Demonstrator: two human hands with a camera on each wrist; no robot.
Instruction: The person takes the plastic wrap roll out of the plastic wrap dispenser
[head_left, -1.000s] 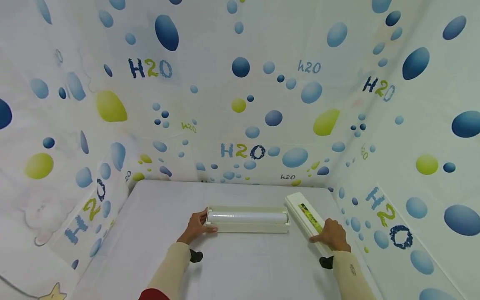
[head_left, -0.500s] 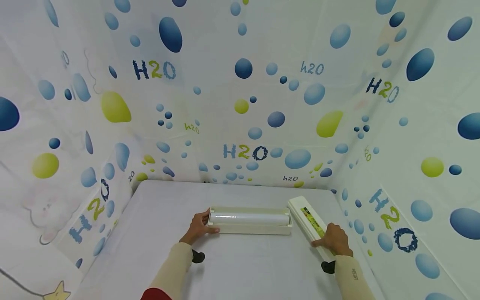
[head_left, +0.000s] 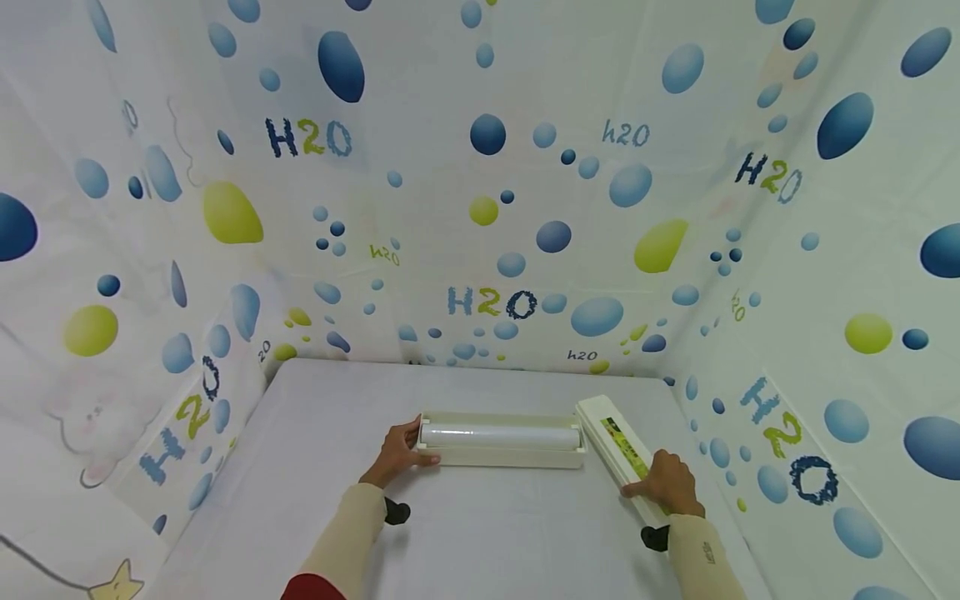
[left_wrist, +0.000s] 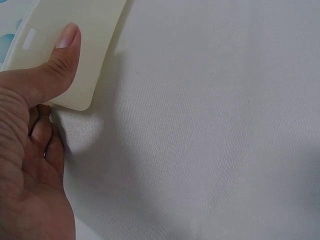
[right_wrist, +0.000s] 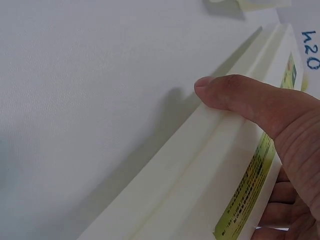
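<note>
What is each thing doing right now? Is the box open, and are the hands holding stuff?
Dispenser tray: open, lid off, flat on the table.
Film roll: lying inside the tray.
Lid: off, beside the tray's right end.
Left hand: grips the tray's left end.
Right hand: grips the lid.

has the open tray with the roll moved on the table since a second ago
No. The tray keeps its place against the table's back edge; the left hand still grips its left end. Small offsets match camera shift.
</note>
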